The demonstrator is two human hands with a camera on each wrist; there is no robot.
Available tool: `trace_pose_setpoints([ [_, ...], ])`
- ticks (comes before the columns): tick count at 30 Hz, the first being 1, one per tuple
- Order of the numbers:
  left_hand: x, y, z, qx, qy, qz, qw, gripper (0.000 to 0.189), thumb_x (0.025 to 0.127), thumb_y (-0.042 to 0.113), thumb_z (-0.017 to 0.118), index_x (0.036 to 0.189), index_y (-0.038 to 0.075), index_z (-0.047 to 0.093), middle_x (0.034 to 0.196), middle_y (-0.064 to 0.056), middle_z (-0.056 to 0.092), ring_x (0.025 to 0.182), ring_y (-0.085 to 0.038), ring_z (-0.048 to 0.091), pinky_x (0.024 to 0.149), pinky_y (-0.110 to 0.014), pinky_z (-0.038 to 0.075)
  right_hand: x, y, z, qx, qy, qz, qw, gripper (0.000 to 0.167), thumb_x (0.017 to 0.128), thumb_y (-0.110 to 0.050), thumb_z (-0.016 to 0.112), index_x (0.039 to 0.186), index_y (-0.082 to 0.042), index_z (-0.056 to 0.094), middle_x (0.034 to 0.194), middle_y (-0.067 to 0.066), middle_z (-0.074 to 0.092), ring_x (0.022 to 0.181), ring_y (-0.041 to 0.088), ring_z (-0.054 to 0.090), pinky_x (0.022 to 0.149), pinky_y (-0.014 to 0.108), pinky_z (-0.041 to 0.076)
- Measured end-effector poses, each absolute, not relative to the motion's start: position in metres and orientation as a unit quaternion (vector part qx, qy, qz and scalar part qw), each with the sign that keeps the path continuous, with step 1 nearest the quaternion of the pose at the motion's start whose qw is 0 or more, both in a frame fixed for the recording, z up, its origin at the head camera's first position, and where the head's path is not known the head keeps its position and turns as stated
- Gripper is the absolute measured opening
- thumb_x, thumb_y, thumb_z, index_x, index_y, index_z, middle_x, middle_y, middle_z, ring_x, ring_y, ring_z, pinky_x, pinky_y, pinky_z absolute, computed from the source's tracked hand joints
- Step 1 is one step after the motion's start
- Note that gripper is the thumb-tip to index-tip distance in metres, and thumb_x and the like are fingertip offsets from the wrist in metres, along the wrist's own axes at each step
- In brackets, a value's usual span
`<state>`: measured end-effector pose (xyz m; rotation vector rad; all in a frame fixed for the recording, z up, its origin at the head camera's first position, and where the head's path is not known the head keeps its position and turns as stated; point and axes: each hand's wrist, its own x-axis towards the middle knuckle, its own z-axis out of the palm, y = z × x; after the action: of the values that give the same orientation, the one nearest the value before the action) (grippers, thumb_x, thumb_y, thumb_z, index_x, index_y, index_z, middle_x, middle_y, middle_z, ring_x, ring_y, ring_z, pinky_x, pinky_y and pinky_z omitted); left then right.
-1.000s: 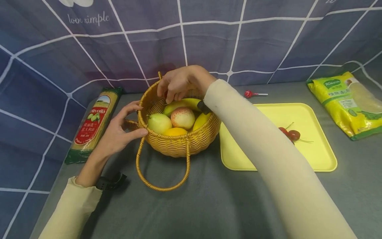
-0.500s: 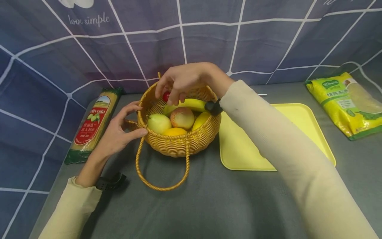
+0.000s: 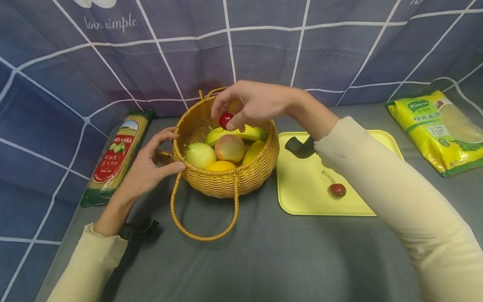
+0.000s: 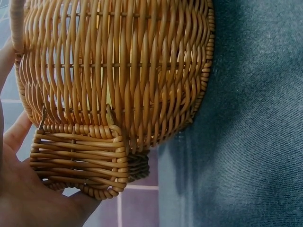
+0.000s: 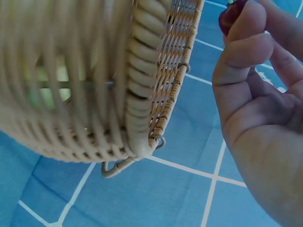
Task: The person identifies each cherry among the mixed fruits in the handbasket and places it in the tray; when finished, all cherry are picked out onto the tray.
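My right hand [image 3: 260, 100] pinches a dark red cherry [image 3: 226, 120] above the basket's opening; its thin stem hangs over a banana [image 3: 245, 133]. In the right wrist view the cherry [image 5: 232, 18] sits between thumb and fingertips, near the basket's rim. A yellow-brown wicker basket [image 3: 216, 186] stands mid-table. Inside lie a pear [image 3: 201, 155], a reddish peach [image 3: 230, 148], an orange fruit [image 3: 220, 166] and another yellow fruit [image 3: 254, 152]. My left hand [image 3: 149, 167] grips the basket's left side, thumb and fingers around a small woven tab [image 4: 78, 158].
Right of the basket is a yellow tray [image 3: 298, 197] bearing a stemmed cherry [image 3: 337, 190]; my right forearm covers part of it. A spaghetti pack [image 3: 117, 155] lies left, a yellow Knorr bag [image 3: 439, 132] far right. The basket's loop handle [image 3: 205, 239] hangs forward.
My right hand has risen and moved right with the cherry, which was mostly hidden deeper in the basket before. The forearm now hides the lollipop and uncovers one tray cherry. My left hand stays put.
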<state>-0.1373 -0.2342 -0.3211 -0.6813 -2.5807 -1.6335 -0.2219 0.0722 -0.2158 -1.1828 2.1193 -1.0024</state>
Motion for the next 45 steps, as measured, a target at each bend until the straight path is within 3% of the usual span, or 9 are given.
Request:
trace_pose_setpoints([
  [4,-0.137,-0.235,-0.321,-0.213,-0.826,-0.522,0.008,0.061,0.082,-0.007,0.071,0.138,0.003,0.049,0.151,-0.005,0.039,0.121,-0.018,0.044,0.084,-0.022,0.044,-0.207,0.085,-0.217,-0.429,0.771,-0.392,0.261,0.037,0.091,-0.005,0.066,0.128,-0.007,0.061,0.114,0.005,0.064,0.072,0.019,0.057,0.066,0.033,0.049],
  [6,-0.136,-0.235,-0.322,-0.21,-0.828,-0.52,0.007,0.06,0.083,-0.006,0.071,0.138,0.003,0.049,0.151,-0.005,0.039,0.12,-0.017,0.045,0.084,-0.022,0.044,-0.199,0.094,-0.219,-0.439,0.763,-0.402,0.253,0.039,0.091,-0.005,0.066,0.13,-0.006,0.06,0.112,0.005,0.065,0.085,0.02,0.059,0.072,0.035,0.051],
  [11,-0.135,-0.236,-0.322,-0.206,-0.833,-0.513,0.003,0.061,0.084,-0.003,0.071,0.14,0.004,0.048,0.151,-0.004,0.038,0.118,-0.017,0.046,0.085,-0.022,0.044,-0.175,0.125,-0.225,-0.454,0.754,-0.418,0.224,0.039,0.093,-0.006,0.066,0.131,-0.005,0.06,0.111,0.004,0.061,0.092,0.02,0.058,0.078,0.036,0.051],
  [19,-0.135,-0.236,-0.322,-0.206,-0.833,-0.514,0.005,0.06,0.084,-0.004,0.071,0.139,0.004,0.048,0.151,-0.005,0.039,0.115,-0.018,0.048,0.083,-0.021,0.046,-0.135,0.184,-0.25,-0.423,0.792,-0.405,0.175,0.029,0.095,-0.009,0.066,0.122,-0.019,0.067,0.11,-0.004,0.058,0.092,0.015,0.056,0.071,0.029,0.049],
  [24,-0.136,-0.233,-0.323,-0.21,-0.825,-0.524,-0.001,0.06,0.083,-0.005,0.071,0.138,0.002,0.049,0.15,-0.005,0.04,0.114,-0.019,0.049,0.082,-0.022,0.047,-0.107,0.225,-0.276,-0.358,0.822,-0.41,0.168,0.03,0.094,-0.008,0.067,0.118,-0.026,0.065,0.106,-0.006,0.058,0.072,0.013,0.056,0.05,0.027,0.046],
  [26,-0.136,-0.233,-0.323,-0.21,-0.825,-0.524,0.001,0.06,0.083,-0.006,0.072,0.138,0.003,0.049,0.15,-0.005,0.04,0.115,-0.018,0.049,0.082,-0.022,0.047,-0.097,0.24,-0.288,-0.335,0.831,-0.415,0.159,0.032,0.092,-0.005,0.069,0.118,-0.024,0.065,0.108,-0.006,0.059,0.074,0.013,0.058,0.05,0.025,0.048],
  [31,-0.137,-0.236,-0.32,-0.211,-0.828,-0.519,0.003,0.061,0.084,-0.005,0.071,0.14,0.003,0.048,0.151,-0.005,0.039,0.115,-0.018,0.049,0.084,-0.02,0.047,-0.079,0.271,-0.313,-0.311,0.846,-0.416,0.12,0.036,0.085,0.001,0.075,0.114,-0.016,0.065,0.104,-0.005,0.062,0.088,0.011,0.059,0.071,0.022,0.049],
  [36,-0.138,-0.24,-0.32,-0.212,-0.826,-0.522,-0.004,0.061,0.085,-0.006,0.069,0.142,0.003,0.047,0.153,-0.005,0.037,0.115,-0.019,0.05,0.084,-0.02,0.047,-0.063,0.292,-0.33,-0.277,0.867,-0.401,0.102,0.039,0.081,0.004,0.077,0.112,-0.013,0.063,0.099,-0.005,0.06,0.081,0.011,0.058,0.07,0.02,0.047],
  [45,-0.14,-0.237,-0.319,-0.211,-0.829,-0.518,-0.002,0.061,0.086,-0.004,0.07,0.141,0.004,0.047,0.153,-0.005,0.037,0.116,-0.018,0.051,0.087,-0.02,0.046,-0.051,0.305,-0.358,-0.239,0.92,-0.304,0.061,0.038,0.076,-0.004,0.084,0.105,-0.02,0.064,0.094,-0.012,0.061,0.074,0.003,0.056,0.063,0.021,0.047],
])
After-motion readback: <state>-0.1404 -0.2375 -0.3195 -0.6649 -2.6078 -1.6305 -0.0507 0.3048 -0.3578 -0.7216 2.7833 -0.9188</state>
